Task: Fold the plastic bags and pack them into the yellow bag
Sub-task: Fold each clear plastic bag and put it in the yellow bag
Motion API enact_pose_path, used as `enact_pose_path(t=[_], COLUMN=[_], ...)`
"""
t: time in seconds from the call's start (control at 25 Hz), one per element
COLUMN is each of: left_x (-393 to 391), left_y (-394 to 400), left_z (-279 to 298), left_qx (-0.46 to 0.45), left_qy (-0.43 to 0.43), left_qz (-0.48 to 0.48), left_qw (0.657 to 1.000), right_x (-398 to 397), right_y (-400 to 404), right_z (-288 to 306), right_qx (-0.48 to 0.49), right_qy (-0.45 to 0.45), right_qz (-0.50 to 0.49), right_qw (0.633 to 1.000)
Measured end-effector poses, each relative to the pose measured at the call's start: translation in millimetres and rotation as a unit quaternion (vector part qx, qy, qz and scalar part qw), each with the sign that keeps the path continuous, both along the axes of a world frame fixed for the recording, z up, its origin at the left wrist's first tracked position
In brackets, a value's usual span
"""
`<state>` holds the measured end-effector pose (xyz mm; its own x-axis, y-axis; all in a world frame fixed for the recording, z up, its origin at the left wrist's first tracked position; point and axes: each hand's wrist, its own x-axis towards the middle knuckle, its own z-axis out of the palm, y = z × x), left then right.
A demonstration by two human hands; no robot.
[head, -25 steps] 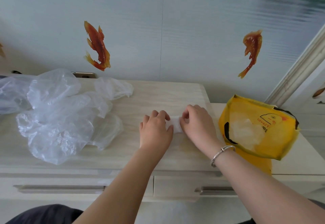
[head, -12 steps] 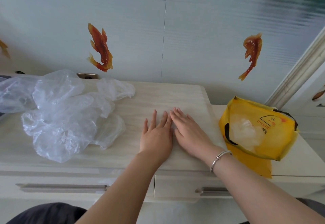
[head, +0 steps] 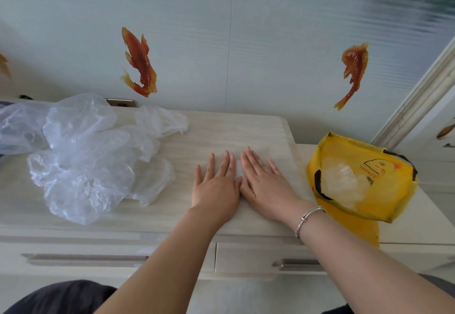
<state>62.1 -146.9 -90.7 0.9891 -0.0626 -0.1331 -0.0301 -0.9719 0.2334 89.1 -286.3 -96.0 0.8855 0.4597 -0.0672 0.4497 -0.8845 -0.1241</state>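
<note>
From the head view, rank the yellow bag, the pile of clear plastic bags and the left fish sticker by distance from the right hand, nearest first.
Measured from the right hand:
1. Yellow bag, just to its right at the cabinet's edge.
2. Pile of clear plastic bags, to the left, beyond the left hand.
3. Left fish sticker, up on the wall behind.

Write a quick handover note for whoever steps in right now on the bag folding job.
Left hand and right hand: both flat, fingers straight, pressing one folded plastic bag on the dresser top.
Loose plastic bags: piled at the left, unfolded.
Yellow bag: open at the right, clear plastic already inside.
Left: pack the pressed bag, then fold and pack the pile.
</note>
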Motion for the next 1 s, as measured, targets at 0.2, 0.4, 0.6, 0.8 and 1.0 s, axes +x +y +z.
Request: enact_pose_path(t=[0.2, 0.4, 0.6, 0.8, 1.0], left_x=[2, 0, 2, -7, -10], left_y=[1, 2, 11, 8, 6], left_z=[-1, 0, 6, 11, 13], left_qx=[0.001, -0.066, -0.236, -0.217, -0.205], left_qy=[0.001, -0.028, -0.156, -0.150, -0.109], left_qz=[-0.003, 0.011, 0.116, 0.120, 0.125], left_qw=[1.000, 0.997, 0.952, 0.957, 0.965], right_x=[1, 5, 25, 25, 12], right_y=[-1, -2, -5, 6, 11], right_z=[4, 14, 28, 33, 36], right_qx=[-0.014, 0.229, 0.356, 0.175, 0.249], right_qy=[0.024, 0.100, 0.063, 0.113, 0.096], right_qz=[0.000, -0.045, -0.257, -0.293, -0.251], right_qw=[1.000, 0.967, 0.896, 0.933, 0.930])
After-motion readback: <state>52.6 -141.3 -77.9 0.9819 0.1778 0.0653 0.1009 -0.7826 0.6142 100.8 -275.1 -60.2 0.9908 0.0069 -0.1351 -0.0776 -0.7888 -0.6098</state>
